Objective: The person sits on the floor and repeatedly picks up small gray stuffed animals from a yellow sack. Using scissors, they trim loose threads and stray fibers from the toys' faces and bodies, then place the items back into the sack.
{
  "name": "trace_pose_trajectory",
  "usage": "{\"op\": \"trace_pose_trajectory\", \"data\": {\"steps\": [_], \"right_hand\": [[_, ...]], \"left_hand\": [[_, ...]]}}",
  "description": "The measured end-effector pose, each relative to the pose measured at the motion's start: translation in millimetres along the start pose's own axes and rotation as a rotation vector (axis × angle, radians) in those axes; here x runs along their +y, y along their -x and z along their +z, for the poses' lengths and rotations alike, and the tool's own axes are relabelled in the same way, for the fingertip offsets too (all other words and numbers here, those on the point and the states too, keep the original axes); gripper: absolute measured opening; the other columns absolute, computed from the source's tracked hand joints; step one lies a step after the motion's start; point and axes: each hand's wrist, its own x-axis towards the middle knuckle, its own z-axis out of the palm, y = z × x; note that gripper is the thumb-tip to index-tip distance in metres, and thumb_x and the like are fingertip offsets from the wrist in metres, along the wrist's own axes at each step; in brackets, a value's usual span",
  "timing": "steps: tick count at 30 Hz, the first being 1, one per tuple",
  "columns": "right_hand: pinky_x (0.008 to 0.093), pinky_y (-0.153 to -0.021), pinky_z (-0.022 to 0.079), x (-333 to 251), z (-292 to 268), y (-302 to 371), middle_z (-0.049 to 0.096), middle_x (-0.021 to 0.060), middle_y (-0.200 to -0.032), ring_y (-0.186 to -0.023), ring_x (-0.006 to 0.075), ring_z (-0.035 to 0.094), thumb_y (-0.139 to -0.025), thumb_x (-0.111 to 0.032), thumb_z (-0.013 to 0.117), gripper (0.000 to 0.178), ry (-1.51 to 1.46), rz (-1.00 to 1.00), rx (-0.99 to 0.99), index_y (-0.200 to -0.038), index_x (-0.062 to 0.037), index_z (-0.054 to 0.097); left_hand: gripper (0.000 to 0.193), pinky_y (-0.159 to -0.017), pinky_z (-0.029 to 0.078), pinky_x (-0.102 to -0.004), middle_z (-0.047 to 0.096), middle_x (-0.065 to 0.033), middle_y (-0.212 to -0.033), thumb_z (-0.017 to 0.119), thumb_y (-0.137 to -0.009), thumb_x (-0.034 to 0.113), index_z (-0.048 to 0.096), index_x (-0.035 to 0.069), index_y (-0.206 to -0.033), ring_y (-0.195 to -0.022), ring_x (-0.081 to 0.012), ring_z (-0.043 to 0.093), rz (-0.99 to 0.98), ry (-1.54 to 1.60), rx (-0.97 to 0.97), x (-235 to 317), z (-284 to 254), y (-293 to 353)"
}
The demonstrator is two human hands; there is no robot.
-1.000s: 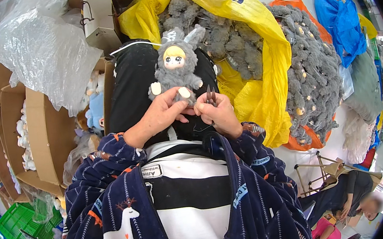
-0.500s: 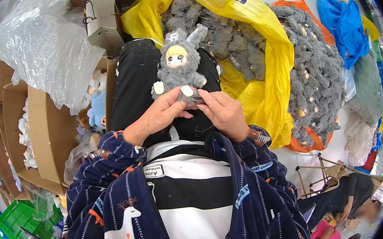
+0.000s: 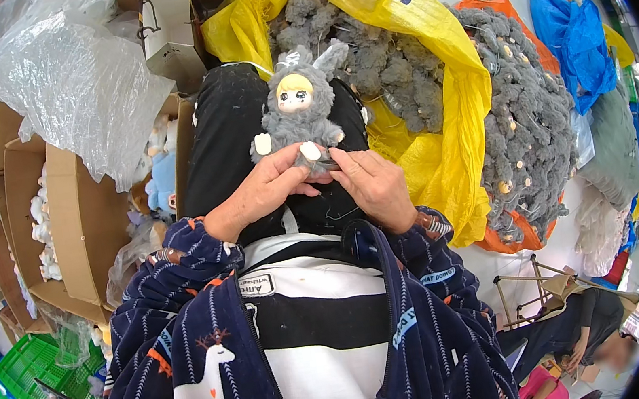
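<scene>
On my lap, over black trousers, sits a grey plush doll (image 3: 308, 129) with long ears, a smooth pale face and cream foot soles. My left hand (image 3: 266, 195) is closed on its lower foot, thumb beside the cream sole. The fingertips of my right hand (image 3: 377, 191) pinch at the right side of that same foot. Whether they hold a thread or something small is hidden. The doll leans back with its face towards me.
A yellow woven sack (image 3: 461, 90) of grey plush pieces opens ahead to the right, beside a heaped orange sack (image 3: 522, 235). Cardboard boxes (image 3: 70, 226) with plush toys and clear plastic sheeting (image 3: 78, 78) stand left. A seated person (image 3: 574, 327) is at lower right.
The foot between my hands has shifted very slightly, and my right fingers have moved a little with it. Both hands keep their hold on the doll.
</scene>
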Motion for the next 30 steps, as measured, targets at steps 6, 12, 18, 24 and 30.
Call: {"op": "trace_pose_trajectory", "data": {"steps": [6, 12, 18, 24, 30], "right_hand": [[0.0292, -0.056, 0.045, 1, 0, -2, 0.054, 0.006, -0.076, -0.067, 0.0197, 0.053, -0.071, -0.01, 0.066, 0.035, 0.006, -0.021, -0.014, -0.104, -0.0012, 0.058], [0.0283, -0.054, 0.044, 1, -1, -2, 0.055, 0.005, -0.08, -0.066, 0.0185, 0.052, -0.069, -0.009, 0.064, 0.038, 0.046, -0.063, -0.036, -0.106, -0.0026, 0.058], [0.029, -0.054, 0.044, 1, -2, -6, 0.059, 0.0063, -0.084, -0.066, 0.0193, 0.055, -0.068, -0.006, 0.068, 0.036, 0.061, -0.077, -0.039, -0.103, -0.0031, 0.06], [0.0279, -0.054, 0.043, 8, 6, -3, 0.056, 0.0047, -0.082, -0.065, 0.0184, 0.052, -0.068, -0.006, 0.063, 0.038, 0.055, -0.135, -0.061, -0.105, -0.0034, 0.058], [0.0273, -0.051, 0.043, 2, 6, -1, 0.055, 0.0047, -0.075, -0.059, 0.0193, 0.052, -0.068, -0.006, 0.066, 0.033, -0.12, -0.147, -0.005, -0.101, -0.0033, 0.06]], "left_hand": [[0.034, -0.08, 0.048, -0.027, 0.053, -0.0103, -0.113, 0.038, -0.092, 0.012, 0.04, 0.001, -0.124, -0.103, -0.0179, 0.056, 0.001, -0.026, -0.015, 1, -1, 0], [0.034, -0.081, 0.048, -0.0277, 0.054, -0.011, -0.112, 0.038, -0.092, 0.012, 0.041, 0.001, -0.124, -0.103, -0.0181, 0.055, -0.028, -0.039, -0.033, 4, -3, 0], [0.035, -0.082, 0.047, -0.0271, 0.054, -0.0112, -0.113, 0.04, -0.093, 0.015, 0.04, 0.002, -0.125, -0.103, -0.0174, 0.055, -0.072, -0.024, -0.043, 8, -4, 0], [0.036, -0.083, 0.047, -0.0272, 0.054, -0.01, -0.113, 0.041, -0.092, 0.015, 0.041, 0.001, -0.125, -0.103, -0.0172, 0.055, -0.081, -0.021, -0.051, 6, -8, -2], [0.034, -0.082, 0.047, -0.0265, 0.054, -0.0089, -0.111, 0.042, -0.091, 0.014, 0.043, 0.001, -0.123, -0.1, -0.0151, 0.056, -0.052, 0.027, -0.042, 0, -10, -3]]}}
